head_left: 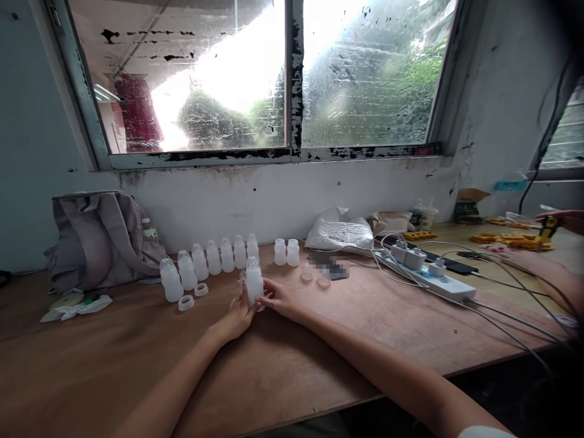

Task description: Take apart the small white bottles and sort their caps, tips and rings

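A frosted baby bottle [253,285] with a pale pointed top stands upright between my hands at the table's middle. My left hand [237,315] is closed round its left side. My right hand [279,299] pinches its lower right side with thumb and fingers. Behind and to the left, several similar bottles [199,263] stand in a curved row. Two loose collar rings [186,303] lie in front of that row, and a small clear piece [241,278] sits partly hidden behind my left hand. Two bottles without pointed tops [292,253] stand farther back on the right.
Two clear discs [323,282] lie right of my hands, near a blurred dark object [338,270]. A white power strip [438,283] with plugs and cables runs along the right. A grey backpack [100,237] sits left. Another person's arm [542,263] reaches in near yellow parts [506,238].
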`<state>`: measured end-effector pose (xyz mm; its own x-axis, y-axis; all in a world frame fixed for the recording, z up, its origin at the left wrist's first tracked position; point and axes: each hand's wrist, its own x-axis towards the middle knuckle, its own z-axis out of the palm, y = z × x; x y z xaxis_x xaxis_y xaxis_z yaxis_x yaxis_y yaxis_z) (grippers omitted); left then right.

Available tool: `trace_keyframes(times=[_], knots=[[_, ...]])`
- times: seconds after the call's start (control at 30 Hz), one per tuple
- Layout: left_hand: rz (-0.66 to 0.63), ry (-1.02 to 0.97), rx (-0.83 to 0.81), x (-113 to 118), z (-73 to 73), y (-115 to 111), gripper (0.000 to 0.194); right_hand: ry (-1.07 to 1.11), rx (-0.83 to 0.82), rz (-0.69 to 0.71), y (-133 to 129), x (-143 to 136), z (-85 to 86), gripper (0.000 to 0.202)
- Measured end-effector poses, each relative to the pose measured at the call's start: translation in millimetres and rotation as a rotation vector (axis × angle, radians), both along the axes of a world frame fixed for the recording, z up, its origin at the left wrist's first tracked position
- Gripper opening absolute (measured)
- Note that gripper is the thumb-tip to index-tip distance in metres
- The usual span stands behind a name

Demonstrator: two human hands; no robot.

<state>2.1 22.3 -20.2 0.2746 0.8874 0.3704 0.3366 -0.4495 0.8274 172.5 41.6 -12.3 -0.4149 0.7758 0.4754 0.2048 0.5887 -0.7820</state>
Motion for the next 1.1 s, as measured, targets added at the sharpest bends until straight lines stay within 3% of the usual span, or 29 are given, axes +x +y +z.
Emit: trace_keyframes(times=[0.13,0.23,0.33,0.53,0.73,0.9,1.1], knots=[[0.044,0.208,0.058,-2.6,-8.0,5.2,0.06,-0.143,0.088,-0.102,12.5,7.9,1.8,0.033],[0.135,0.363,0.085,-3.4,-10.2,7.6,0.056,-0.233,0.137,-0.343,33.3,17.1,3.2,0.027],[0.223,0.546,0.113,-5.6,-5.8,8.9,0.057,-0.333,0.155,-0.606,59.3,25.4,3.6,0.023],[0.438,0.841,0.085,-30.8,6.5,22.1,0.056,-0.432,0.102,-0.787,96.3,25.3,1.5,0.024],[0.603,0.902,0.176,-59.8,2.9,37.0,0.052,-0.451,0.071,-0.829,109.8,14.2,-0.2,0.028],[0.668,0.929,0.09,-60.5,-5.1,39.9,0.055,-0.454,0.002,-0.817,116.9,10.9,1.0,0.03],[0.655,0.928,0.069,-58.7,-6.0,38.7,0.054,-0.452,-0.074,-0.818,121.8,8.8,0.2,0.045]])
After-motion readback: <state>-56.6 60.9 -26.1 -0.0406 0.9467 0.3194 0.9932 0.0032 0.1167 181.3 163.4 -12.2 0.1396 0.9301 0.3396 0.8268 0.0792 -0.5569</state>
